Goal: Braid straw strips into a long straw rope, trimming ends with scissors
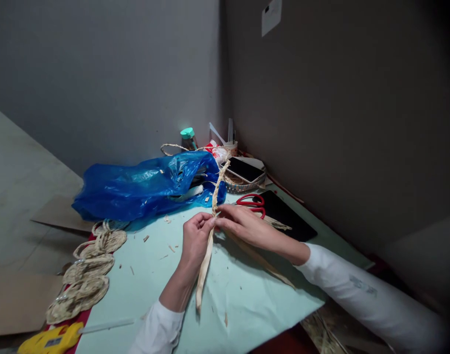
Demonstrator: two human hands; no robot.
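A braid of pale dried plant fibre (216, 189) runs away from me over the table, its far end near the phone. My left hand (197, 238) pinches the braid's near end between thumb and fingers. My right hand (247, 226) meets it there from the right, its thumb and fingertips closed on the strands. One loose flat strand (204, 275) hangs toward me below the left hand, and another strand (272, 269) slants out to the lower right beneath the right hand. Just beyond the right hand lie red-handled scissors (252, 200), their blades mostly hidden.
At the back left is a blue plastic bag (143, 184). A phone (245, 169) rests on a round woven basket (239, 186). Several woven slippers (86, 275) line the left edge, with a yellow glue gun (53, 339) nearer me. Fibre scraps dot the pale green table cover (147, 275).
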